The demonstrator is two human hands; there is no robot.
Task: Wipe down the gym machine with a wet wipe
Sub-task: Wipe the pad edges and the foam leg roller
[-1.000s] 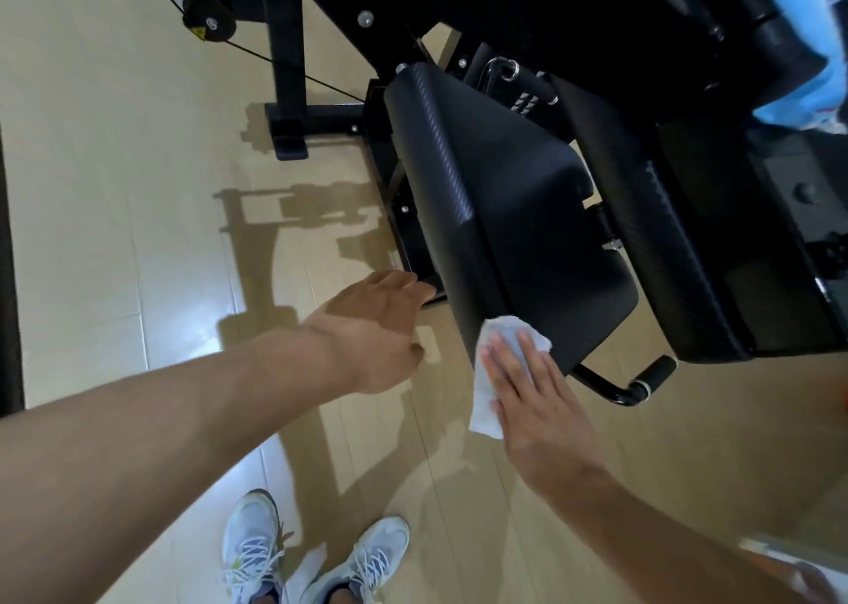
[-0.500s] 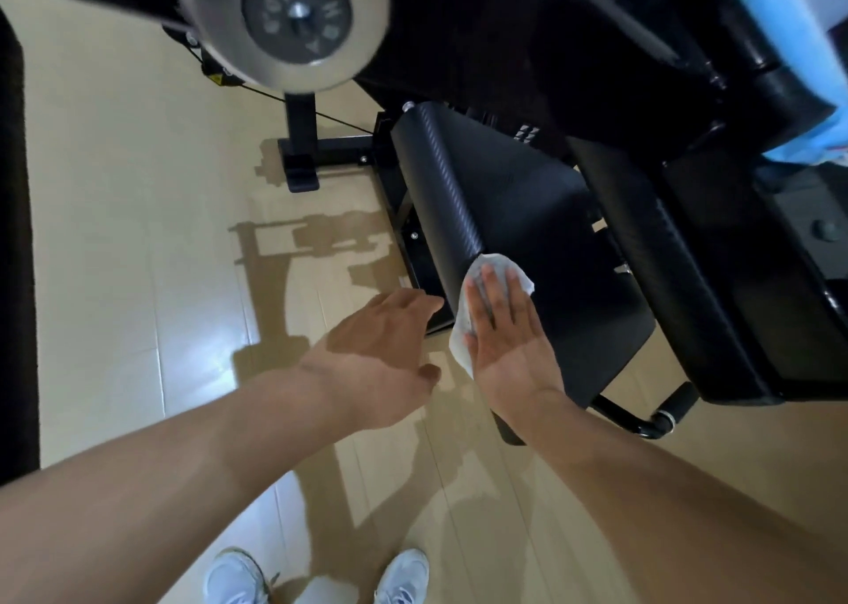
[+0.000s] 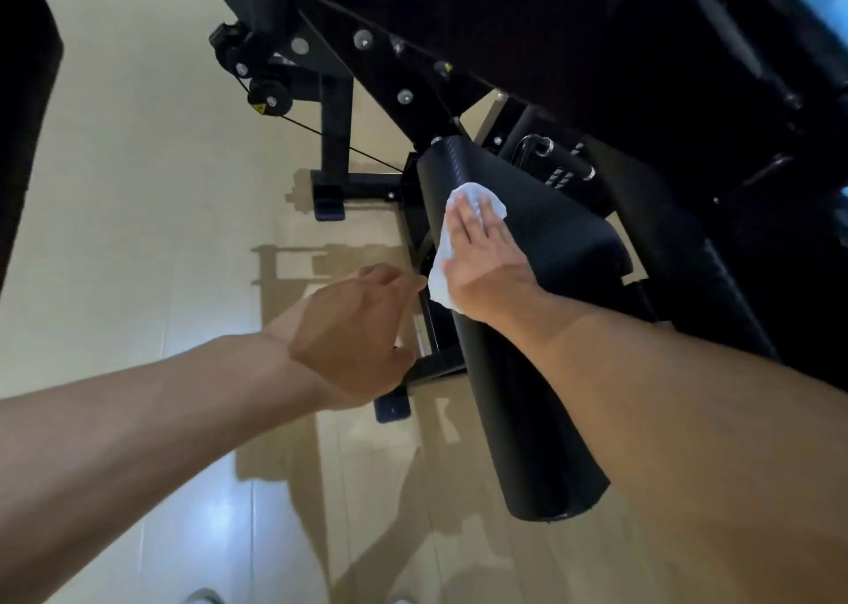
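A black padded seat [image 3: 550, 254] of the gym machine slopes down toward me at centre right. My right hand [image 3: 482, 254] lies flat on the seat's upper left part with straight fingers, pressing a white wet wipe [image 3: 463, 199] against the pad. The wipe shows above my fingertips and hangs down beside my palm over the seat's left edge. My left hand [image 3: 362, 342] hovers just left of the seat with relaxed fingers, above the floor, holding nothing.
The machine's black frame [image 3: 381, 75] with bolts, a pulley [image 3: 270, 98] and a cable rises behind the seat. A second black pad [image 3: 688, 259] stands to the right. A frame foot [image 3: 328, 199] rests on the pale wooden floor [image 3: 137, 236]. A dark object [image 3: 23, 98] lines the left edge.
My right hand has slid the wipe up the seat from its lower front edge toward its upper end. My left hand stayed beside the seat. The view tilted upward.
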